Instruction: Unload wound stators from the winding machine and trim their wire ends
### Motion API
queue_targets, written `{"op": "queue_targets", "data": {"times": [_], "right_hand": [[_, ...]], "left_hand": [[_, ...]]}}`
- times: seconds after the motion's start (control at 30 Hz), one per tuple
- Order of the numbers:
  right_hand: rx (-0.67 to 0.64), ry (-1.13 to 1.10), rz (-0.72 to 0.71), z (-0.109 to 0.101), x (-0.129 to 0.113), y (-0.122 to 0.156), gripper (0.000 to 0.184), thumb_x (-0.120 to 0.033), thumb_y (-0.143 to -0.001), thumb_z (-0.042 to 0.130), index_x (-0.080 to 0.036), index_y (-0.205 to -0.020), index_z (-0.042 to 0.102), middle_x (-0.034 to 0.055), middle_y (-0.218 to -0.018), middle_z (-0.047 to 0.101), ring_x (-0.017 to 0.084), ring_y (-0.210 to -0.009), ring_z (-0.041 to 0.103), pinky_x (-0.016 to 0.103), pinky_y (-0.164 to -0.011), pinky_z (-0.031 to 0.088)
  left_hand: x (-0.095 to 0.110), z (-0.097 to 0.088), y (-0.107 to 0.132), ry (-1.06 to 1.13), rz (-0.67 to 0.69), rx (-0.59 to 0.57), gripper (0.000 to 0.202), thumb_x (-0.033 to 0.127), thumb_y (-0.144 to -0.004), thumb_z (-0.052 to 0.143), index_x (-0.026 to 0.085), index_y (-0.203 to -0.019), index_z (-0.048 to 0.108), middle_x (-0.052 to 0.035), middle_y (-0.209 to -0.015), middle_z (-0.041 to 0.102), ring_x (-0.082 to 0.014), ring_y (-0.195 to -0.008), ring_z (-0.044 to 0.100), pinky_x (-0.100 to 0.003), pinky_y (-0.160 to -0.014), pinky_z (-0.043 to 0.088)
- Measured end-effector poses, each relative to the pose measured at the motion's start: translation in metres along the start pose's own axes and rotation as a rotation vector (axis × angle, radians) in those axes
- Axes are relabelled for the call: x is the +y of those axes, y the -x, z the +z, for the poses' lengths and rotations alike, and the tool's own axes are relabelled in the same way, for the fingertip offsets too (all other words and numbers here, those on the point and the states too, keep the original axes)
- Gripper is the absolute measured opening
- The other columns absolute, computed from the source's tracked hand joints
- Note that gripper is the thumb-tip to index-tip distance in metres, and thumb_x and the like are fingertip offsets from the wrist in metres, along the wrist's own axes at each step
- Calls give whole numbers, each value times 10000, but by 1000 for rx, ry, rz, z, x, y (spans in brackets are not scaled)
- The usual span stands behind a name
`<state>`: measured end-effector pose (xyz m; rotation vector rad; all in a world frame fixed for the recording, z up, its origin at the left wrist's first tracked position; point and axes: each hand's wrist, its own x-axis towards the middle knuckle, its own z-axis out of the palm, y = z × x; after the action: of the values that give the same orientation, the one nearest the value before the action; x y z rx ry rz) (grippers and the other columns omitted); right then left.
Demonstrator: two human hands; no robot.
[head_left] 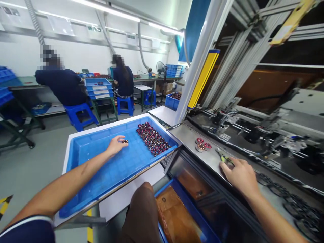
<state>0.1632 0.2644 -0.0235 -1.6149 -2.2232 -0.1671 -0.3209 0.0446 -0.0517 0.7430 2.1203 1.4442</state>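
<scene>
My left hand [116,146] is over the blue tray [101,189], pinching a small round part [125,142] with dark and copper colours between thumb and fingers. Many similar dark round parts with red and copper bits [153,139] are packed together at the tray's right end. Over the metal ledge of the machine, my right hand [240,173] closes on the green handles of a pair of pliers [223,158], whose jaws point away to the left. Beyond the pliers, several red-and-copper round parts [201,145] sit grouped on the ledge.
Black ring-shaped parts [286,195] line the ledge at right, beside the machine's metal fixtures [233,118]. A yellow light-curtain bar [204,79] stands on the frame. Below is a blue bin with brown lining [177,216]. Two people sit at a far bench on blue stools [81,114].
</scene>
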Motion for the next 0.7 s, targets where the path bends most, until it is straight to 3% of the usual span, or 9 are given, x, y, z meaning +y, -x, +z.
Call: {"op": "queue_targets", "data": {"times": [0.13, 0.27, 0.47, 0.7], "right_hand": [[39, 22, -39, 9, 7, 0, 532, -477, -844, 439, -76, -1084, 692, 232, -1112, 656, 383, -1062, 603, 502, -933, 468], [63, 38, -52, 13, 13, 1, 510, -488, -851, 433, -104, -1072, 684, 205, -1118, 661, 357, -1085, 601, 486, -972, 461], [55, 38, -49, 13, 14, 2, 578, -533, -851, 402, -90, -1098, 679, 200, -1131, 656, 353, -1085, 601, 479, -990, 463], [34, 23, -42, 10, 12, 2, 631, -550, -839, 387, -61, -1107, 682, 209, -1123, 662, 361, -1096, 599, 489, -1012, 454]], "left_hand": [[-12, 34, -80, -126, 37, 92, 346, 337, -930, 597, 157, -1225, 580, -101, -1231, 614, -230, -1055, 632, -446, -882, 555], [-27, 62, -122, -192, 85, 147, 365, 339, -927, 601, 161, -1245, 570, -106, -1254, 604, -238, -1076, 625, -459, -899, 547], [-39, 90, -153, -219, 172, 205, 377, 338, -926, 602, 165, -1259, 563, -109, -1277, 592, -245, -1097, 617, -469, -913, 541], [-40, 108, -162, -155, 205, 246, 373, 337, -929, 599, 163, -1257, 563, -107, -1263, 600, -239, -1079, 625, -459, -900, 549]]}}
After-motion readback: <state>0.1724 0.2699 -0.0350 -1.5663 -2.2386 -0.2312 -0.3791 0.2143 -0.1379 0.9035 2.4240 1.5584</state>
